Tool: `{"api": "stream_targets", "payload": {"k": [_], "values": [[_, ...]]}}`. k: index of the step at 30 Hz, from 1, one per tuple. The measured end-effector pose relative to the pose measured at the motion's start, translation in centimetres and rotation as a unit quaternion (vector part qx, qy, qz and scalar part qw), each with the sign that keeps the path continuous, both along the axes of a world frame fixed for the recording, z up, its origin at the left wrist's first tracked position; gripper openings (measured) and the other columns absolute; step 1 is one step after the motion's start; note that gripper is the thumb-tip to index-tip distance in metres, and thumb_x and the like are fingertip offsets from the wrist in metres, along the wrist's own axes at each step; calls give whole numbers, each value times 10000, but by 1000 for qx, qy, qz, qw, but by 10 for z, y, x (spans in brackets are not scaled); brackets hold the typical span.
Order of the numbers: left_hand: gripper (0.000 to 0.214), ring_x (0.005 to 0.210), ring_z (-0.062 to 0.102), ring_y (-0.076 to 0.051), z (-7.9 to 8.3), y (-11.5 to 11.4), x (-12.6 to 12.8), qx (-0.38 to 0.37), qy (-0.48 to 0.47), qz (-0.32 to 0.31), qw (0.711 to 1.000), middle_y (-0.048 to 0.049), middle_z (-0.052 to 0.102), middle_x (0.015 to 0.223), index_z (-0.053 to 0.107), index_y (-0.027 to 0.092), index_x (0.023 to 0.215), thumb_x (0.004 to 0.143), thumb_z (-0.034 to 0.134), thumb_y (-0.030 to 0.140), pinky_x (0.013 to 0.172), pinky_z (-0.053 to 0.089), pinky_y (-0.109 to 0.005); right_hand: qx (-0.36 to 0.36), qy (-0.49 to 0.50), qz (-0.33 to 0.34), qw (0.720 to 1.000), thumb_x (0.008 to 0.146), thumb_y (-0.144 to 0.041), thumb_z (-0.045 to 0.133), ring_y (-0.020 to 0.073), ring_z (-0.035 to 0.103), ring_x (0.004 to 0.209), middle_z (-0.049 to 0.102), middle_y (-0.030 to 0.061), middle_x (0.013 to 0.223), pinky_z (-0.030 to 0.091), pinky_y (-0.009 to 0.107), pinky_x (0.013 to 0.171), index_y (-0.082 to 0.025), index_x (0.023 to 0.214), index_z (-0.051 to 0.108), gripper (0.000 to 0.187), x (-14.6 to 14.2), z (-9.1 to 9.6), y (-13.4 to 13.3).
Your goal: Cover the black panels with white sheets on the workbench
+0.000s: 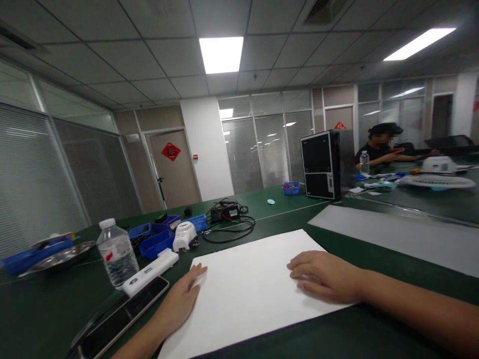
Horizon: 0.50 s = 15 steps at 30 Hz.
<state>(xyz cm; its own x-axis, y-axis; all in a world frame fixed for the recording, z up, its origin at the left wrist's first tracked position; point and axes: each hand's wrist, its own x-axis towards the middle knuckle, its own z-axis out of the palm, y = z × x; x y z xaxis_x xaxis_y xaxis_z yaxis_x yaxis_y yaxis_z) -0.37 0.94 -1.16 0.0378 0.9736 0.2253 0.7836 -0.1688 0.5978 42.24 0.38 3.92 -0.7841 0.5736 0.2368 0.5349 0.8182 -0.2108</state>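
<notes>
A large white sheet point(247, 289) lies flat on the green table in front of me. My left hand point(183, 294) rests at the sheet's left edge, fingers stretched out and holding nothing. On the right part of the sheet lies my right hand point(325, 275), palm down with its fingers extended. Just left of my left hand are a dark-screened phone point(123, 316) and a white oblong device point(151, 271). A clear water bottle point(118, 254) stands beside that device.
Blue bins point(155, 244), a white vented device point(184, 236) and a black adapter with cables point(226, 212) sit beyond the sheet. A metal tray point(63, 258) is far left. At the back right stand a computer tower point(318, 164), a grey sheet point(396, 234) and a seated person point(374, 154).
</notes>
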Motion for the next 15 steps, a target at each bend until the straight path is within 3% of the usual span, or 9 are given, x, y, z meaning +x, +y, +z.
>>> {"api": "stream_targets", "payload": {"k": [5, 7, 11, 15], "values": [[569, 1454, 326, -229, 3, -2, 2, -3, 3, 1, 1000, -82, 451, 1529, 595, 144, 1348, 800, 490, 253, 1219, 166, -456, 2, 9, 17, 1000, 971, -440, 450, 244, 578, 1199, 642, 112, 1278, 466, 433, 1010, -207, 1231, 667, 411, 4, -6, 8], [563, 1446, 346, -242, 5, -4, 3, -2, 10, 2, 1000, -92, 464, 1518, 601, 139, 1340, 804, 496, 274, 1216, 178, -471, 26, 16, -17, 999, 975, -450, 440, 235, 576, 1199, 645, 92, 1277, 458, 434, 1025, -232, 1242, 662, 410, 13, -10, 21], [559, 1445, 350, -256, 7, -7, 6, 1, 31, 2, 1000, -97, 459, 1519, 607, 133, 1333, 810, 501, 300, 1215, 190, -483, 143, 6, -168, 975, 968, -422, 412, 276, 521, 1266, 587, 111, 1358, 389, 499, 1090, -211, 1296, 624, 444, 56, -27, 68], [584, 1457, 323, -264, 8, -10, 10, 6, 64, 4, 998, -127, 443, 1527, 589, 96, 1349, 822, 495, 328, 1223, 168, -473, 204, -53, -380, 901, 867, -433, 518, 393, 385, 1370, 441, 245, 1459, 327, 554, 1116, -70, 1395, 511, 641, 122, -56, 117]]}}
